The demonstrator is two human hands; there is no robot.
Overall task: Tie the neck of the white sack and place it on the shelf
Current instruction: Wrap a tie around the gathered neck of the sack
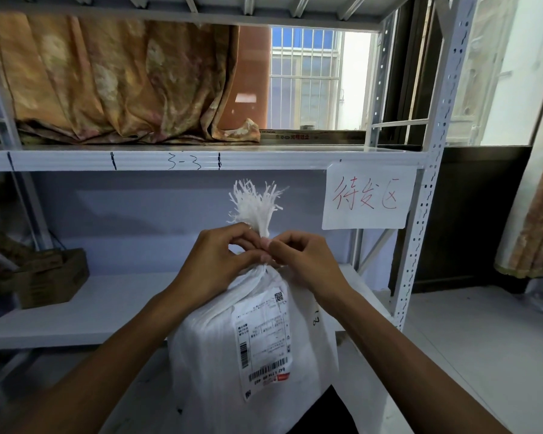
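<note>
The white sack is standing upright in front of the person, at about 6 o'clock in the view, just before the metal shelf. Its gathered neck is sitting near the centre, and the frayed top is spreading upward at 12 o'clock from the neck. A shipping label with barcodes is sticking on the front side of the sack.

The left hand is coming from 7 o'clock and is closing its fingers on the neck from the left side. The right hand is coming from 5 o'clock and is pinching the neck from the right side, thumb and fingertips pressing together. Both hands are touching each other at the neck. I cannot tell if a string is between the fingers, because they are covering this place.

On the lower board, at 9 o'clock from the sack, a small wooden box is lying. At 2 o'clock a paper sign with red writing is hanging on the shelf edge. On the upper board, at 11 o'clock, an orange curtain is falling in folds.
</note>
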